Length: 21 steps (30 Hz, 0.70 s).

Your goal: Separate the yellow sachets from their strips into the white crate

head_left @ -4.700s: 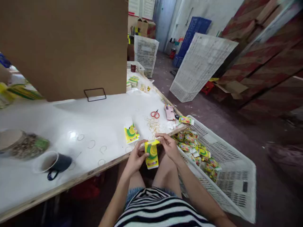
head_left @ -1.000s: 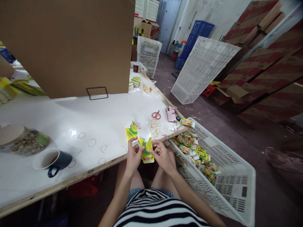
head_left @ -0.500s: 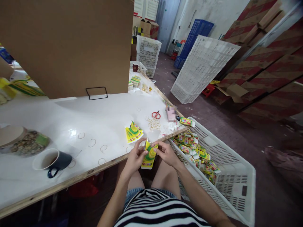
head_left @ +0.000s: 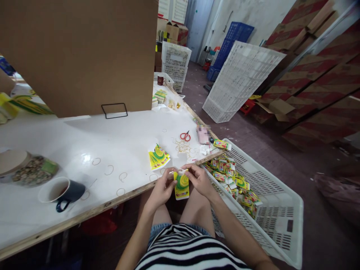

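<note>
Between my hands, over my lap at the table's edge, hangs a yellow-and-green printed packet [head_left: 182, 186]. My left hand [head_left: 165, 186] pinches its upper left side with thumb and fingers. At the upper right corner, my right hand [head_left: 198, 179] grips it in a pinch. The packet's top edge looks white and spread between the fingertips; what is inside cannot be seen. Just beyond my left hand, a small fan of similar flat packets [head_left: 159, 157] lies on the white table [head_left: 135, 146]. Loose rubber bands [head_left: 184, 148] lie farther right, below red-handled scissors [head_left: 185, 135].
To my right stands a white plastic crate [head_left: 281, 210] holding many filled packets [head_left: 236, 183]. A dark mug [head_left: 71, 193] and a bag of shell-like pieces [head_left: 33, 169] sit at the left. A large cardboard sheet [head_left: 104, 56] rises behind. Stacked crates [head_left: 242, 78] and cartons stand beyond.
The packet has turned to face me more squarely and shifted slightly right. My fingers have drawn apart along its top edge, which now shows white.
</note>
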Each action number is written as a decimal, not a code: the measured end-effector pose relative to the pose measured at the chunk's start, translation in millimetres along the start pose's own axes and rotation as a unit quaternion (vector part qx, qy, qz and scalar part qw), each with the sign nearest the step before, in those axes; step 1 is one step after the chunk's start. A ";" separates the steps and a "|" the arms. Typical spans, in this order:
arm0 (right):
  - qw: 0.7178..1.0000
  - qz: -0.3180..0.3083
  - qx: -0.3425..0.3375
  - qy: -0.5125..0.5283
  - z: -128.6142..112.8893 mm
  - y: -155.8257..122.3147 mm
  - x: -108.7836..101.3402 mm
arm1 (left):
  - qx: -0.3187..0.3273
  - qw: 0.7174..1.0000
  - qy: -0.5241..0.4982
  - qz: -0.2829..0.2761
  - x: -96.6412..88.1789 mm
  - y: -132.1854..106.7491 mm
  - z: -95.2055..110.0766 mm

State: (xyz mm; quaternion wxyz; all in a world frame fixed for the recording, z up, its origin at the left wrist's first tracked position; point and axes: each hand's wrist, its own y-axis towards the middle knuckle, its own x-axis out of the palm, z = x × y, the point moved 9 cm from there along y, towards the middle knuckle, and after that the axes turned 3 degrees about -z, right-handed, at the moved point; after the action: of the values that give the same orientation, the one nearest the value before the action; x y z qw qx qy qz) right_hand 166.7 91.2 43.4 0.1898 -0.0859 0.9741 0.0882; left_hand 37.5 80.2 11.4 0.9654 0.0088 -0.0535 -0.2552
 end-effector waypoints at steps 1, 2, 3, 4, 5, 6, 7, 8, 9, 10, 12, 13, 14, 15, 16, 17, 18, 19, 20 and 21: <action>0.999 0.013 0.007 0.033 2.8 0.2 -0.9 | 0.002 0.999 -0.033 0.007 -0.2 0.0 0.4; 0.998 0.024 0.013 0.065 5.3 0.5 -1.7 | 0.005 0.998 -0.066 0.012 -0.4 0.1 1.2; 0.995 0.028 0.015 0.090 6.9 1.1 -1.9 | 0.007 0.995 -0.094 0.016 -0.8 0.3 2.1; 0.994 0.026 0.016 0.104 7.5 2.1 -1.7 | 0.008 0.994 -0.111 0.018 -1.1 0.6 3.0; 0.994 0.017 0.018 0.105 7.4 3.3 -1.1 | 0.007 0.993 -0.115 0.016 -1.3 0.9 3.5; 0.995 0.005 0.017 0.096 6.1 4.7 -1.0 | 0.003 0.994 -0.109 0.013 -1.4 1.2 3.4; 0.997 -0.006 0.010 0.077 3.3 6.1 -2.1 | -0.001 0.995 -0.097 0.008 -1.6 1.5 2.7; 0.998 -0.014 0.000 0.054 -0.7 7.3 -4.3 | -0.005 0.996 -0.086 0.006 -2.3 1.8 1.8; 0.999 -0.018 -0.013 0.028 -5.5 8.3 -7.5 | -0.006 0.997 -0.077 0.008 -3.7 1.9 0.7; 0.999 -0.019 -0.027 0.006 -10.7 8.9 -11.0 | -0.006 0.997 -0.072 0.015 -5.5 2.1 -0.4; 0.999 -0.028 -0.040 -0.019 -18.1 9.3 -15.1 | -0.006 0.997 -0.064 0.037 -9.3 2.2 -2.6; 0.999 -0.037 -0.030 -0.024 -18.3 9.4 -15.1 | -0.006 0.997 -0.057 0.048 -10.3 2.3 -3.4; 0.998 -0.047 -0.011 -0.028 -16.1 9.2 -13.7 | -0.007 0.997 -0.050 0.056 -10.5 2.6 -4.1; 0.998 -0.058 0.014 -0.032 -12.3 8.9 -11.2 | -0.009 0.997 -0.045 0.060 -9.7 2.9 -4.6; 0.996 -0.066 0.041 -0.039 -7.5 8.5 -8.3 | -0.010 0.997 -0.043 0.061 -8.3 3.4 -5.0; 0.994 -0.069 0.064 -0.052 -2.8 8.2 -5.8 | -0.011 0.997 -0.043 0.061 -6.7 3.9 -5.3; 0.992 -0.068 0.080 -0.069 0.8 8.3 -3.8 | -0.011 0.997 -0.043 0.059 -5.0 4.5 -5.4; 0.990 -0.063 0.087 -0.089 2.9 8.9 -2.4 | -0.011 0.998 -0.041 0.056 -3.5 5.0 -5.5; 0.988 -0.056 0.089 -0.111 3.7 10.0 -1.7 | -0.011 0.998 -0.038 0.053 -2.4 5.4 -5.6; 0.986 -0.048 0.086 -0.135 3.3 11.5 -1.6 | -0.010 0.998 -0.035 0.052 -1.9 5.8 -5.8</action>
State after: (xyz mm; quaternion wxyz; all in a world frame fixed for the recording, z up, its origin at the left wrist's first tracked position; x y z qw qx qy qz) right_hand 167.0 103.2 42.6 0.3301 -0.1036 0.9382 0.0056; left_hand 39.3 86.1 5.7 0.9749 -0.0130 -0.0851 -0.2055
